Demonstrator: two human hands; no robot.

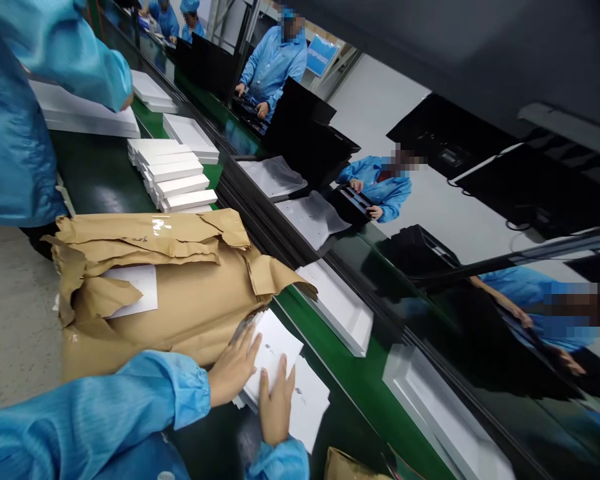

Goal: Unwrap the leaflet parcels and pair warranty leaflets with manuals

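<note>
Presumably to steady it, left hand (231, 373) and right hand (276, 408) lie, fingers extended and not clenched, against the white rectangular printed-paper stack (279, 335), right of the torn brown paper wrapping (195, 297).

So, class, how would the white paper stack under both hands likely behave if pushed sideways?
The white paper stack would probably slide apart, as its layers sit unevenly at the edges. Its pieces look thin, so likely bend easily. Lying flat, it should hardly roll.
</note>
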